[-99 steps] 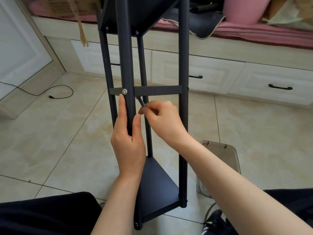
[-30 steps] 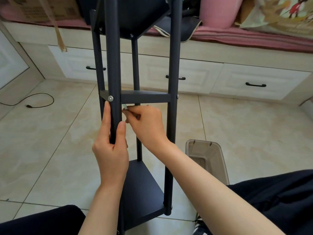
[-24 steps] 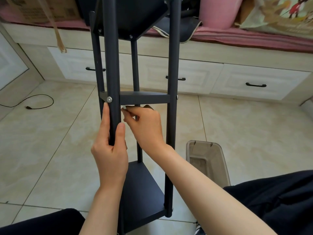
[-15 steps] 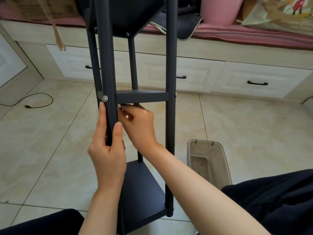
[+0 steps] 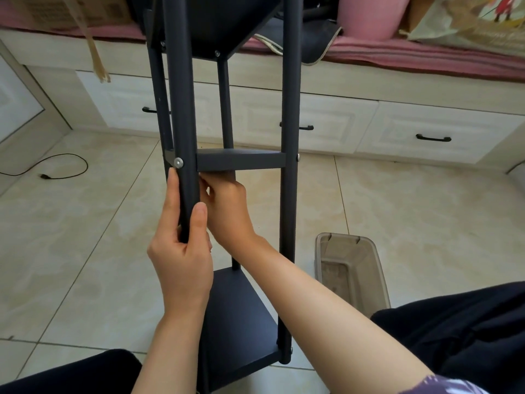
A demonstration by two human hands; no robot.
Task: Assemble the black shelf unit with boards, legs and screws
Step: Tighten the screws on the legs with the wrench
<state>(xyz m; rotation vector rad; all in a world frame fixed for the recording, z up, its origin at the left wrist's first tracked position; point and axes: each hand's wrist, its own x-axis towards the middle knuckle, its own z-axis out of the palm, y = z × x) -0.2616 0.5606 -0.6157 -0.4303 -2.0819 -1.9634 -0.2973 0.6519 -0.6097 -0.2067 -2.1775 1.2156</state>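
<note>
On the tiled floor the shelf unit (image 5: pixel 227 166) looks mostly built, three boards screwed on. Left hand (image 5: pixel 181 251) grips the front leg (image 5: pixel 181 115); right hand (image 5: pixel 227 206) curls under the middle board (image 5: pixel 241 160), can't tell what it's holding.

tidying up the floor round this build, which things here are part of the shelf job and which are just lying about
In the job:
black metal shelf unit
silver round-headed screw
left hand gripping the front leg
right hand under the middle board

Lying about:
translucent grey plastic bin
black power cable
pink round cushion
</note>
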